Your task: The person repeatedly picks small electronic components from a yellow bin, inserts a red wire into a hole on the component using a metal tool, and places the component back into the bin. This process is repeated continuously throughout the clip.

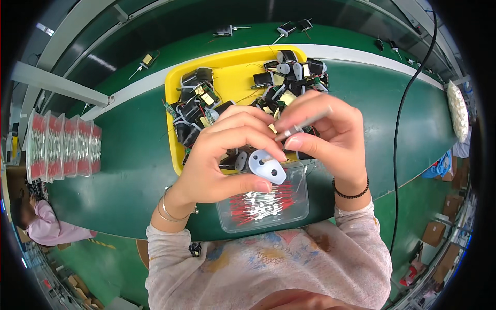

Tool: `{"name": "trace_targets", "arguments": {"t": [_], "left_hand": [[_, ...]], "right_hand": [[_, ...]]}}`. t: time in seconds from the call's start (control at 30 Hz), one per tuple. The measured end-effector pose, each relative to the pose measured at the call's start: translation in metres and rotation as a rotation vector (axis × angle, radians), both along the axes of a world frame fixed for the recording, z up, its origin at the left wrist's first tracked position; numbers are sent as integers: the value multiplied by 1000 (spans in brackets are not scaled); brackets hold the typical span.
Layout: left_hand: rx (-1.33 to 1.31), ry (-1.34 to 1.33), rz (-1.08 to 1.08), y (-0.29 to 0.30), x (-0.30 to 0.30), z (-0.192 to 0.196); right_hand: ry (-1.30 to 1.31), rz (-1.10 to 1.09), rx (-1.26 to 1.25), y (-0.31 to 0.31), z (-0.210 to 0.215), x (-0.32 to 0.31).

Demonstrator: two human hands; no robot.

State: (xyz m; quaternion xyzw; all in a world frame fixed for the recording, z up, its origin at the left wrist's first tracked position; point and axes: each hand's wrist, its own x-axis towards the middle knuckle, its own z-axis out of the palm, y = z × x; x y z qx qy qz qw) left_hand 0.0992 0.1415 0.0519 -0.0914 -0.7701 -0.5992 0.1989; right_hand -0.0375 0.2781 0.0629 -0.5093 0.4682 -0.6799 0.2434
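Over the yellow tray's near edge, my left hand (222, 155) is closed on a black assembly with a pale grey teardrop-shaped end cap (267, 167). Its cap faces up, with dark holes in it; most of the body is hidden by my fingers. My right hand (330, 139) pinches a thin pale grey pen-like stick (306, 125), tilted and slightly blurred, just above the cap and apart from it. Beneath both hands is a clear plastic box (302, 209) holding many red-and-white slim parts (261, 205).
The yellow tray (227, 64) holds heaps of black assemblies (194, 111) with green boards and wires. Stacked clear boxes (64, 147) of red-and-white parts stand at left. A black cable (399, 129) hangs at right. More assemblies (287, 29) lie on the far green strip. A person in pink (51, 225) sits far left.
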Motion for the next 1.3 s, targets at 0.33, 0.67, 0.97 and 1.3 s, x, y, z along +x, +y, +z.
{"name": "trace_targets", "arguments": {"t": [0.33, 0.67, 0.97, 1.3], "left_hand": [[-105, 115, 146, 5, 1, 0], [-327, 141, 277, 14, 16, 7], [-273, 245, 35, 53, 1, 52], [-4, 226, -151, 69, -53, 33]], "right_hand": [[117, -338, -228, 23, 11, -2], [-66, 22, -267, 22, 12, 22], [-120, -276, -712, 74, 44, 3], [83, -522, -791, 99, 45, 4]]}}
